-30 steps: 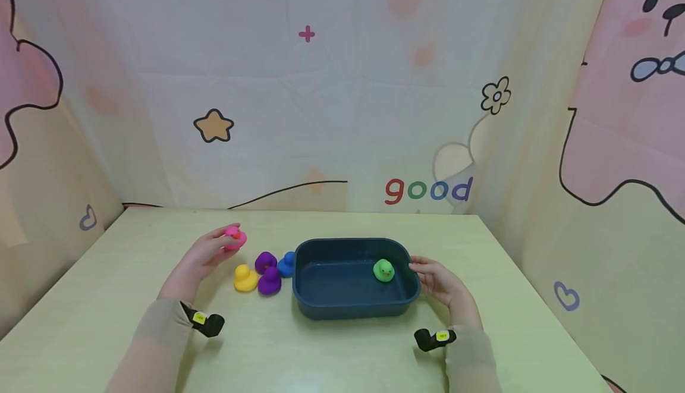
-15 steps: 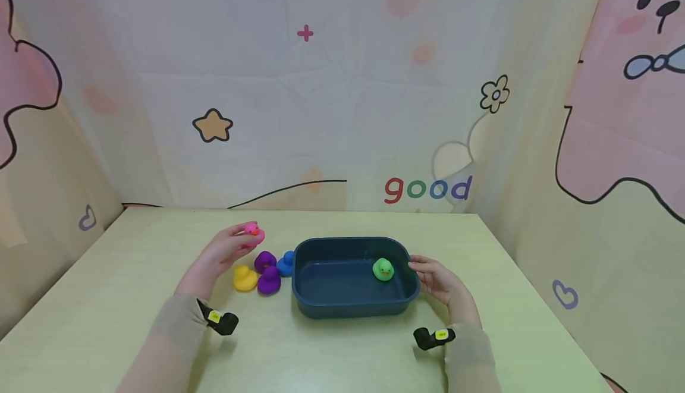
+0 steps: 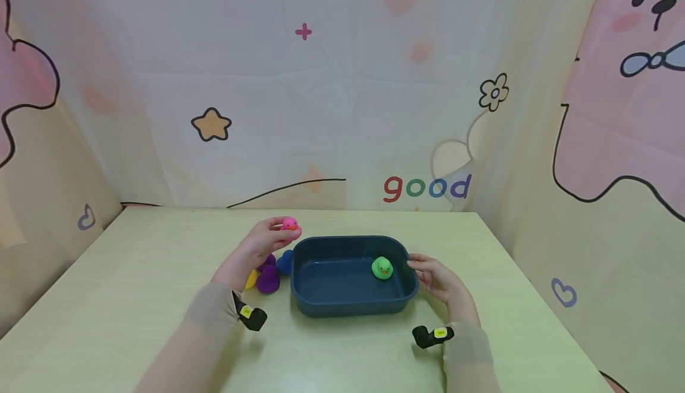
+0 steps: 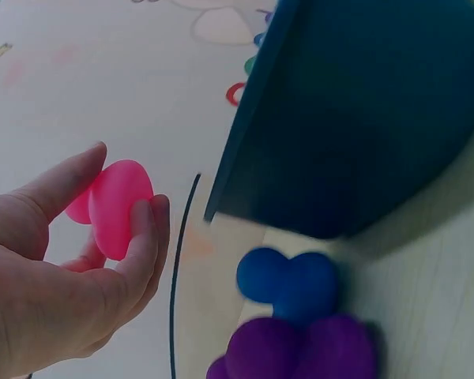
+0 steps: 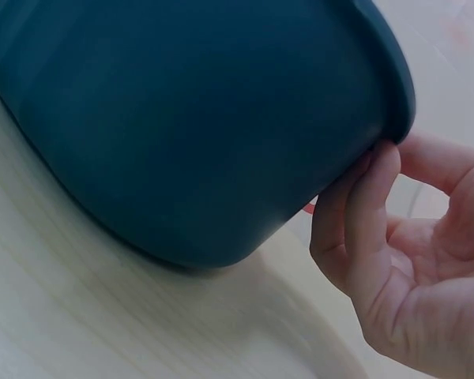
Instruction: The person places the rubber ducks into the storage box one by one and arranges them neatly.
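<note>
My left hand (image 3: 260, 243) holds a pink rubber duck (image 3: 291, 226) between thumb and fingers, above the table by the back left corner of a dark blue plastic tub (image 3: 342, 308). In the left wrist view, the pink duck (image 4: 122, 207) sits at the fingertips, left of the tub's outer wall. My right hand (image 3: 439, 280) grips the tub's right end at the rim; in the right wrist view, curled fingers (image 5: 367, 213) press up under the rim. A green rubber duck (image 3: 382, 269) sits inside the tub, toward its right end.
Left of the tub stand a blue duck (image 3: 285, 263), two purple ducks (image 3: 269, 280) and a yellow duck (image 3: 251, 279), partly hidden by my left hand and wrist. Printed cloth (image 3: 257, 84) surrounds the pale table (image 3: 332, 357) behind and at the sides.
My left hand has carried the pink duck rightward, from left of the other ducks to the tub's back left corner. My right hand and the tub have stayed in place.
</note>
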Demonstrator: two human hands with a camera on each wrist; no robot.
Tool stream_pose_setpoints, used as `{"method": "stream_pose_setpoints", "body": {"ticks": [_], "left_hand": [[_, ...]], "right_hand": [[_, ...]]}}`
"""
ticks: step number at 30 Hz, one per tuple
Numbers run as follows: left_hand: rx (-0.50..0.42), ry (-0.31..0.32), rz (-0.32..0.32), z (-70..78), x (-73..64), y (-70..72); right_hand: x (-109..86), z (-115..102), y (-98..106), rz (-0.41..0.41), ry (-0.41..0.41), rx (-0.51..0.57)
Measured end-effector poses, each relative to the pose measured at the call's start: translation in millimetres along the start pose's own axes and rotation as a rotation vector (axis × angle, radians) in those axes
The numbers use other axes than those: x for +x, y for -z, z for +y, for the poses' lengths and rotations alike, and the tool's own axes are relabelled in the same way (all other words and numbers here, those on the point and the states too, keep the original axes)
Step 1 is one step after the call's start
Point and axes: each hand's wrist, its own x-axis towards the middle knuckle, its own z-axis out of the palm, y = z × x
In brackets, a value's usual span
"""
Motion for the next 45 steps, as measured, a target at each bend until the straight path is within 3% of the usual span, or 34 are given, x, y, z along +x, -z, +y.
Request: {"method": "stream_pose_setpoints", "body": {"ticks": [12, 23, 37, 45], "left_hand": [[0.078, -0.011, -0.072, -4.8, 8.3, -62.5], [0.135, 0.014, -0.07, -11.7, 14.1, -100.6], [0.271, 0.037, -0.125, -31.4, 24.5, -129.4], [0.437, 0.014, -0.097, -39.9, 25.7, -135.2]], "right_hand": [[1.8, 3.1, 2.9, -0.026, 0.018, -0.015], [1.2, 0.8, 2.2, -0.029, 0.023, -0.02], [-1.3, -2.1, 2.0, -0.055, 0.026, 0.006], [-0.6, -0.9, 3.1, -0.036, 0.023, -0.001]]}}
